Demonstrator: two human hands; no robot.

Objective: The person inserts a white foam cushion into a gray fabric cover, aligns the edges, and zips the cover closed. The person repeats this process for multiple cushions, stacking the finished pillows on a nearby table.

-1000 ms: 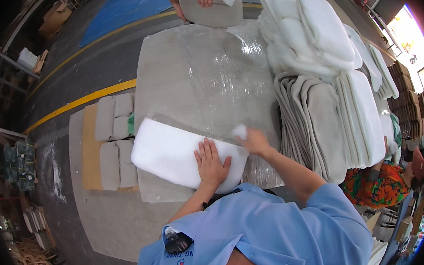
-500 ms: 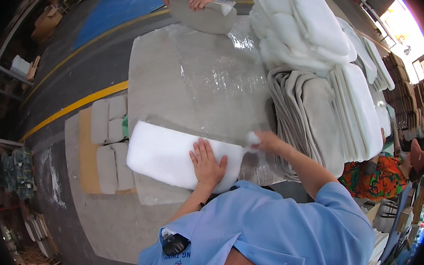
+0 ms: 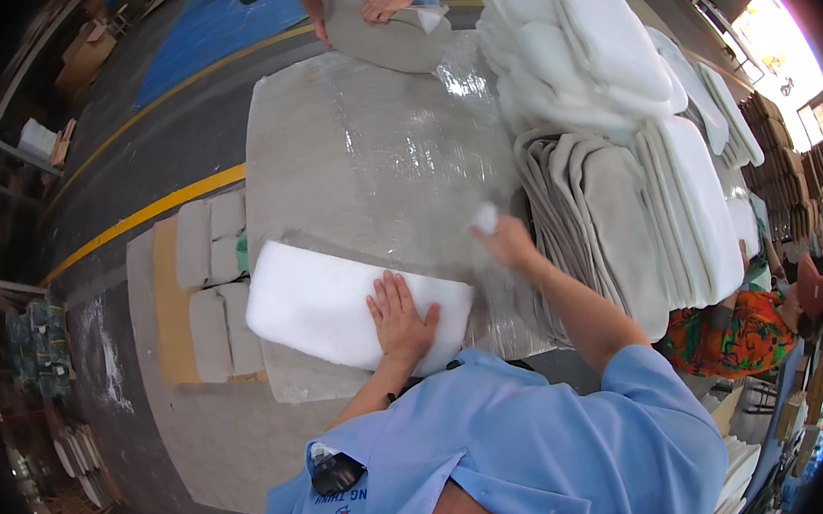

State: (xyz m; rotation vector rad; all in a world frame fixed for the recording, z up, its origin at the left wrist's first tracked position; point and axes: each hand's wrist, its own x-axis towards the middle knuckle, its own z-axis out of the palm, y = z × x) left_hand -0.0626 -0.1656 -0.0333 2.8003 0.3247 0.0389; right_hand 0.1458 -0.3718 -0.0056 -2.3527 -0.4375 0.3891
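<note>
A white padding slab (image 3: 313,298) with rounded corners lies at the near edge of the plastic-wrapped grey work surface (image 3: 326,157). My left hand (image 3: 403,320) rests flat on its right part, fingers stretched out. Raised beyond the slab's right end, my right hand (image 3: 512,247) pinches a small tuft of white wadding (image 3: 484,217), apart from the slab. A stack of folded grey covers (image 3: 613,231) stands just right of that hand.
White pads (image 3: 607,39) are piled at the far right, and more pads (image 3: 693,215) stand beside the covers. Across the surface, a co-worker's hands (image 3: 387,8) hold a grey cover (image 3: 389,36). Small grey cushions (image 3: 209,321) lie at left. Another person (image 3: 736,333) is at right.
My right hand has moved away from the slab's right end, farther out, carrying the white tuft with it. The left hand stays flat in place. The co-worker's grey cover has shifted slightly.
</note>
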